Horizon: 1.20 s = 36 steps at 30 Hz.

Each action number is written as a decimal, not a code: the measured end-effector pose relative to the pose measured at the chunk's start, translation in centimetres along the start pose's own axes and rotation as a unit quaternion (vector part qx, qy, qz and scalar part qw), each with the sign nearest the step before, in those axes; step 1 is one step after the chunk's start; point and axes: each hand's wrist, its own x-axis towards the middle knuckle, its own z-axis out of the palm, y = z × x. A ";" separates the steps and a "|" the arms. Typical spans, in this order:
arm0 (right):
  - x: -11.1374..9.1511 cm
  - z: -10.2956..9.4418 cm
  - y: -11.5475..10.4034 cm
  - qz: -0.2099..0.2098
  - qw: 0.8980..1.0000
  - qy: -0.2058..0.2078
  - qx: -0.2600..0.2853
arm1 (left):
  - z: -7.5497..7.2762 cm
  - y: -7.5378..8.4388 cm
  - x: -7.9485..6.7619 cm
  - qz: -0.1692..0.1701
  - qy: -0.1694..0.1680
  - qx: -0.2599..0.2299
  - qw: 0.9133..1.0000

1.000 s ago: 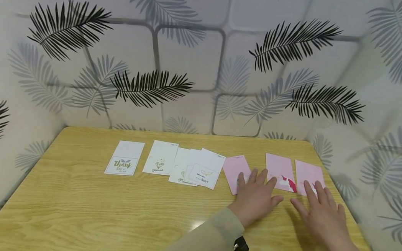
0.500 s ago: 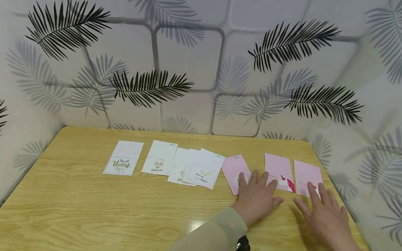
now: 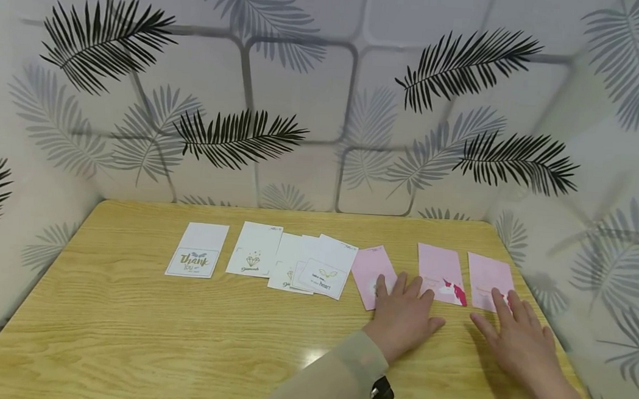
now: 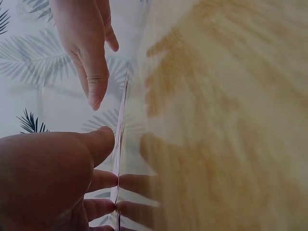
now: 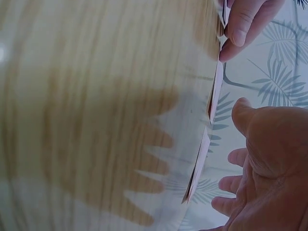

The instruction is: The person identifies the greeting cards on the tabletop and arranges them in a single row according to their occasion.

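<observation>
Three pink cards lie along the right part of the table in the head view. The left pink card is tilted and partly covered by my left hand, whose spread fingertips press down on it and reach the lower edge of the middle pink card. That middle card shows a unicorn with a magenta mane. My right hand hovers with fingers spread over the lower part of the right pink card. In the right wrist view a gap shows between my right hand and the table.
To the left lie a "Thank you" card, a diamond card, and overlapping white cards topped by a winged heart card. Leaf-patterned wall covering borders the wooden table at back and sides.
My left hand has slid slightly left, and the left and middle pink cards have shifted a little left with it. My right hand has drifted a little to the right.
</observation>
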 end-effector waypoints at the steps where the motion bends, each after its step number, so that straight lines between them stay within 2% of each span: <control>1: 0.1 0.0 0.0 0.000 1.000 0.000 -0.001 | -0.1 -0.1 -0.1 -0.001 -0.003 -0.003 1.000; 11: 0.7 0.2 0.3 0.005 1.000 -0.010 0.001 | -0.3 -1.1 -1.4 -0.003 0.005 -0.017 1.000; 18: 0.9 0.0 0.3 -0.003 1.000 -0.009 0.009 | -0.4 -1.9 -2.3 0.006 -0.001 -0.008 1.000; 26: 1.8 0.1 0.9 -0.014 1.000 -0.009 -0.007 | -0.5 -2.1 -3.0 0.012 0.006 0.001 1.000; 30: 2.2 0.4 1.5 -0.028 0.999 0.028 -0.017 | -0.5 -2.2 -3.4 0.013 0.013 -0.006 1.000; 34: 2.5 0.9 1.7 -0.040 0.996 0.085 0.010 | -0.7 -2.4 -3.6 0.012 0.033 -0.001 0.999; 36: 2.6 1.0 1.8 -0.040 0.994 0.098 0.026 | -0.8 -2.5 -3.7 0.011 0.046 0.005 0.999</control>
